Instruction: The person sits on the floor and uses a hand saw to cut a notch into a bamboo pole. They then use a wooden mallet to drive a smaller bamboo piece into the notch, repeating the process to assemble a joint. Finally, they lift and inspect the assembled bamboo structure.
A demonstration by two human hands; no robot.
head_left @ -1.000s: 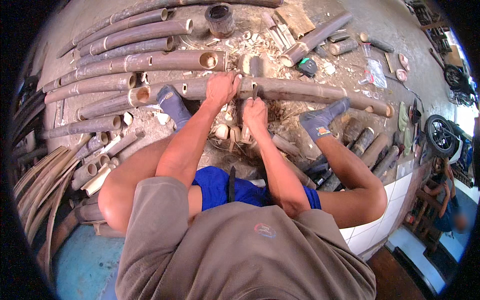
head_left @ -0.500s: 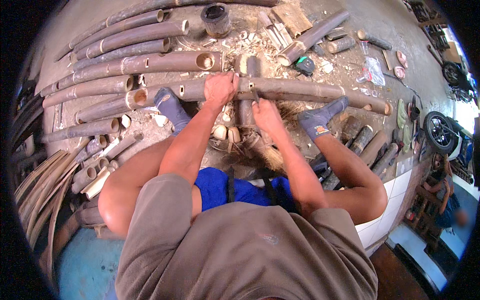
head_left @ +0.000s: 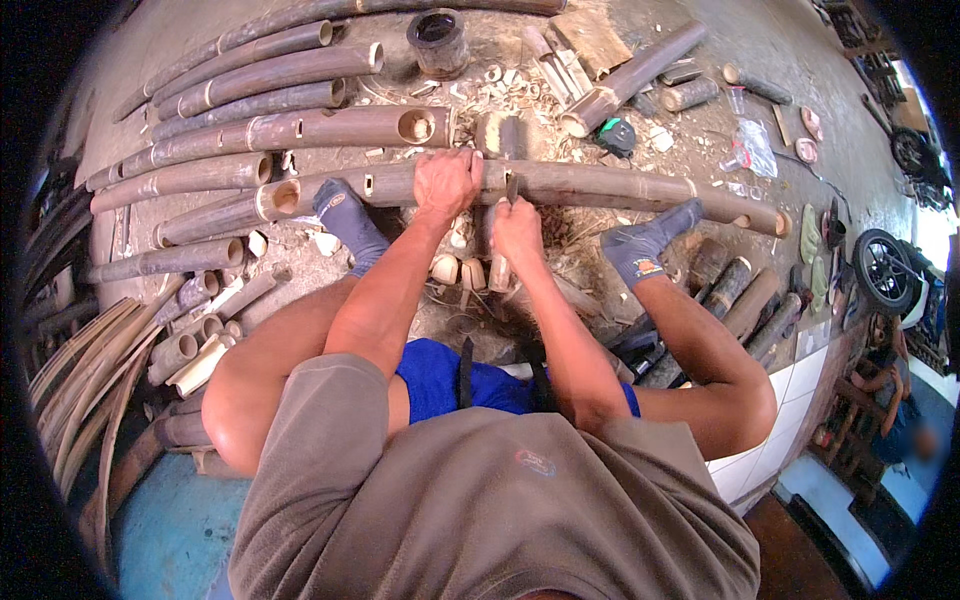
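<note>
A long brown bamboo pole [head_left: 600,182] lies crosswise in front of me, with a small slot near its middle, another slot to the left and larger oval cut-outs toward both ends. My left hand [head_left: 447,182] is closed over the pole, between the two slots. In my right hand [head_left: 517,232], just below the pole, a knife [head_left: 513,188] is gripped, its narrow dark blade at the middle slot. Whether the tip is inside the slot I cannot tell. A shorter bamboo piece [head_left: 513,138] crosses beneath the pole. My socked feet flank my hands at the pole.
Several bamboo poles [head_left: 270,75] lie at the far left, with split strips [head_left: 90,375] nearer. A dark pot [head_left: 438,42], wood chips [head_left: 500,85], a tape measure [head_left: 616,137] and a plastic bag [head_left: 752,145] lie beyond. At right are a motorcycle wheel [head_left: 884,270] and another person [head_left: 890,380].
My right hand has shifted slightly left, and the knife has swung from a slant to nearly straight toward the slot. My left hand keeps its hold on the pole. The view has shifted slightly.
</note>
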